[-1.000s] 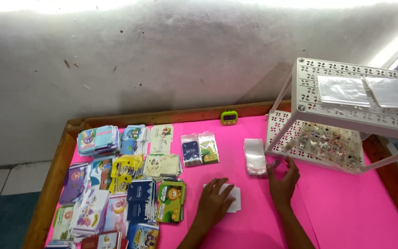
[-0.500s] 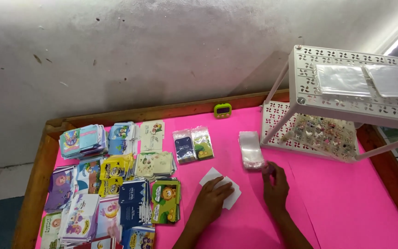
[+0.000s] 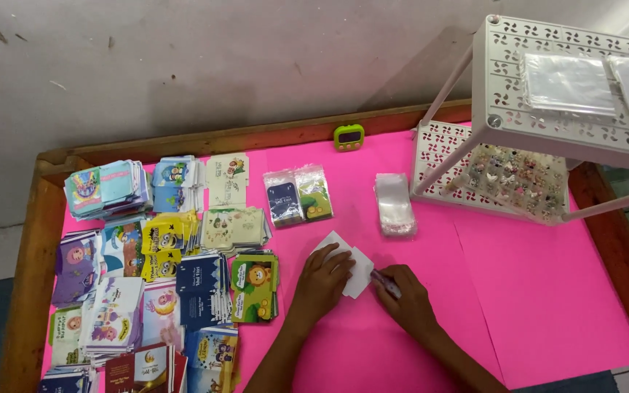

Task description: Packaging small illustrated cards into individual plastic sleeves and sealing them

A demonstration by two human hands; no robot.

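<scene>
My left hand [image 3: 322,280] lies flat on a small white card [image 3: 354,268] on the pink table cover [image 3: 518,291], pinning it down. My right hand [image 3: 404,298] sits just right of the card, its fingers closed around a small object [image 3: 385,282] whose tip rests at the card's right edge. A stack of clear plastic sleeves [image 3: 394,204] lies a little beyond my right hand.
Piles of colourful printed cards [image 3: 161,269] fill the left side. Two bagged cards [image 3: 298,195] lie mid-table, a green timer [image 3: 349,136] at the back edge. A white perforated two-tier rack [image 3: 547,109] with small trinkets and clear sleeves stands at right. A wooden rim [image 3: 30,247] borders the table.
My right hand drew back from the rack's lower shelf to the white card, now holding a small object. My left hand stayed on the card. The camera view tilted down.
</scene>
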